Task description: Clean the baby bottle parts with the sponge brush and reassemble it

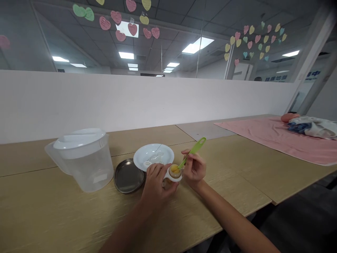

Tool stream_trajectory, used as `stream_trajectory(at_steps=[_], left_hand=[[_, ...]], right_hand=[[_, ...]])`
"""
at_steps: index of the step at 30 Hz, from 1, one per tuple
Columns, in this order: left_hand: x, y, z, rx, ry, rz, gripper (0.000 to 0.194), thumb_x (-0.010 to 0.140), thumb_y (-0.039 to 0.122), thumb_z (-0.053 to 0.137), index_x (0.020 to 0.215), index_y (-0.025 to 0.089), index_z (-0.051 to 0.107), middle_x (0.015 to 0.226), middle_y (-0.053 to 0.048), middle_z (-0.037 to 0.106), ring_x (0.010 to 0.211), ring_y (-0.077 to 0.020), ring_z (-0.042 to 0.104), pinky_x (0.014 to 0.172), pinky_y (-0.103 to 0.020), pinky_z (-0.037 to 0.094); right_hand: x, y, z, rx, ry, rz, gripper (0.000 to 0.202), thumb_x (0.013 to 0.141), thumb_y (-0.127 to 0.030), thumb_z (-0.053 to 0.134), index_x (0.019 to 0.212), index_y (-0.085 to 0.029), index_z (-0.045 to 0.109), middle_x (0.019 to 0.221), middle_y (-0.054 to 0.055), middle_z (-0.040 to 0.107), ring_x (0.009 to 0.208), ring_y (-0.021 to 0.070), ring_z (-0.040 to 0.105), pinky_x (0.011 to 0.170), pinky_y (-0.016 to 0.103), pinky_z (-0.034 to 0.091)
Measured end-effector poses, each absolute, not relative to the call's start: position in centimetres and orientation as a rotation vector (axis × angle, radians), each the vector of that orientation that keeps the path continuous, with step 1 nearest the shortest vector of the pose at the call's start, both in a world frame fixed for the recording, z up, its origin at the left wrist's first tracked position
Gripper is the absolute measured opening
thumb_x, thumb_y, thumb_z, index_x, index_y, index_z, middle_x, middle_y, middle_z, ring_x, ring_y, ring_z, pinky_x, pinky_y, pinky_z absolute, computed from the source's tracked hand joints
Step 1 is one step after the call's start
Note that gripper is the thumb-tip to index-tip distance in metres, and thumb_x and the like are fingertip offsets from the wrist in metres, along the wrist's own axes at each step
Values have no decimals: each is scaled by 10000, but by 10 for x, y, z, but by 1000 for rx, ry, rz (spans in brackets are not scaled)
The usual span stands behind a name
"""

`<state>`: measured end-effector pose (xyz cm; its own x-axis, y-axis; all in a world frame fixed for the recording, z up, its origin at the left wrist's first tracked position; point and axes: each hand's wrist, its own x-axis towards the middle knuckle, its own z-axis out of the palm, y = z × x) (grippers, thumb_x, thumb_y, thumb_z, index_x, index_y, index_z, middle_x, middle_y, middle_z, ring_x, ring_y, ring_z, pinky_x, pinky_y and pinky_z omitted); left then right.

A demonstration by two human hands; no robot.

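On the glass above the white partition we see heart-shaped sticky notes point(105, 23) in pink, yellow and green; some carry handwriting too small for us to read. Farther right, beyond the glass, there is blue Chinese lettering point(275, 78), of which we make out 中 at the far end, the rest being unclear. A pale label-like patch point(100, 177) on the clear plastic pitcher point(89, 172) shows us no legible words. The pitcher, lidded in white, stands at the left of the wooden table point(65, 218). Just beside it lies a round dark metal pan point(128, 177), its edge partly behind a white plate point(168, 154) with something clear and glossy on it that we cannot identify. Well off to the right, a pink cloth point(263, 135) bears a white and blue fabric bundle point(316, 127). Our left hand point(155, 184), fingers curled, grips a small cup point(175, 175) with a white collar, in front of the plate; yellow, yolk-like contents point(174, 168) show inside. Our right hand point(194, 169) is closed in a pinch around a green-handled utensil point(197, 145), tilted with its lower end at the cup's rim.
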<state>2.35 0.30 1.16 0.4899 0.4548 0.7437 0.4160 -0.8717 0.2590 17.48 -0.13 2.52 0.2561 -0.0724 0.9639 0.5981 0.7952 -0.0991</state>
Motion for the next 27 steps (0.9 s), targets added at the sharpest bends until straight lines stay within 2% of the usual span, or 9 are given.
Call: stream_trajectory(at_steps=[9,13,17,22,27], left_hand=[[23,6,10,2725,793,1400,437,754,434,554,1103,171,558,906,-77,598,886,-233,517,835,-412,376],[21,7,6,2722,810,1390,423,752,418,568,1096,172,560,905,-69,603,894,-231,526,871,-425,364],[12,12,1,2674,831,1431,415,751,415,580,1088,173,555,967,-78,614,928,-236,529,887,-424,364],[1,19,1,2554,865,1632,440,766,458,574,1102,176,544,979,-90,626,918,-231,556,812,-366,429],[-1,20,2,2529,876,1688,434,765,489,563,1073,183,568,962,-87,647,904,-233,578,800,-368,450]], right_hand=[[170,-6,38,-692,-1052,-308,81,875,-221,469,947,-207,434,848,37,617,514,62,497,432,182,405],[179,-5,50,-717,-915,-223,129,866,-284,483,936,-197,418,842,30,593,511,57,480,409,168,386],[200,3,56,-746,-698,-143,212,835,-332,500,980,-206,409,854,6,568,546,59,502,447,173,434],[226,21,46,-812,-468,134,214,775,-226,508,949,-214,383,792,-47,553,488,34,496,478,163,459],[238,36,28,-977,-92,543,314,705,-48,439,955,-205,331,653,-86,514,398,29,481,422,132,434]])
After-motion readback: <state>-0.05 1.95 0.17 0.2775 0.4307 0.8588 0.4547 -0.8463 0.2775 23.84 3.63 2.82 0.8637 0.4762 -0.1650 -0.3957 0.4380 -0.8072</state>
